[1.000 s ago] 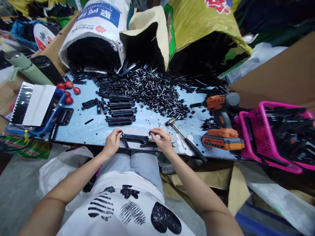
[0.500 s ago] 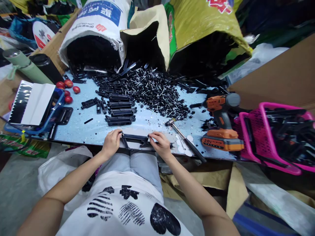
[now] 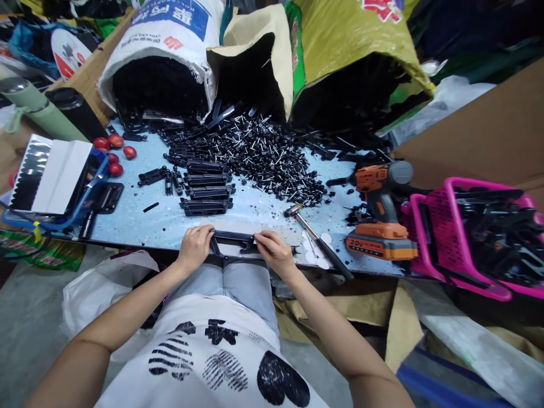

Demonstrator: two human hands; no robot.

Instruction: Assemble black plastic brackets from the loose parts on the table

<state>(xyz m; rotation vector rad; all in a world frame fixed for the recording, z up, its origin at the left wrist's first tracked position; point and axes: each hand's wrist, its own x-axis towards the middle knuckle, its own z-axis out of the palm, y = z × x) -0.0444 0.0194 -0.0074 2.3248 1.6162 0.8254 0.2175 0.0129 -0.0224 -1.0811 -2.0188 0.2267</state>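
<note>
A long black plastic bar point(image 3: 232, 237) lies across the near edge of the light blue table point(image 3: 170, 224). My left hand point(image 3: 194, 247) is closed around the bar's left end. My right hand point(image 3: 274, 253) pinches its right end, fingers pressed together. A second thin black strip hangs at an angle under the bar near my left hand. Just beyond lies a stack of black plastic bars point(image 3: 207, 190) and a big heap of small black pieces with metal pins point(image 3: 267, 156).
A hammer point(image 3: 317, 238) lies right of my right hand, beside an orange cordless drill point(image 3: 380, 207). A pink basket point(image 3: 467, 232) of black parts stands at the right. Open sacks point(image 3: 164, 68) line the back. Red fruits point(image 3: 111, 152) and a blue tray point(image 3: 55, 181) sit at the left.
My right hand has slid slightly left and down along the bar's right end. The left hand stays closed on the left end. The camera has tilted a little.
</note>
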